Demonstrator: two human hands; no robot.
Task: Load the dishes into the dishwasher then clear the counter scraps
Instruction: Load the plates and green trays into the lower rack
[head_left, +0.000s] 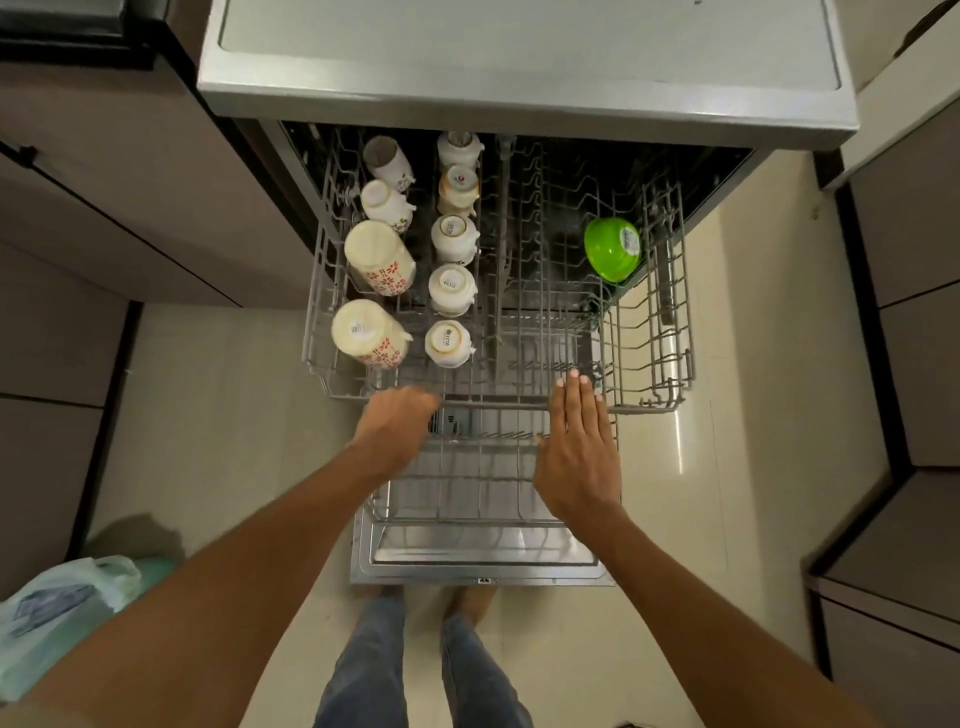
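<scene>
The dishwasher's upper rack (670, 332) is pulled out below the steel counter edge. Its left side holds several upturned white cups (451, 289) and cream mugs with red flowers (378, 260). A green bowl (612, 248) sits upside down at the right. My left hand (397, 421) is at the rack's front rail, blurred, its fingers curled; whether it grips the rail I cannot tell. My right hand (579, 447) lies flat, fingers straight and together, fingertips at the front rail. The lower rack (467, 499) sits under my hands on the open door (483, 569).
Brown cabinets stand on both sides. A pale green plastic bag (62, 613) lies on the floor at the lower left. My legs in jeans stand just in front of the open door. The floor is light tile.
</scene>
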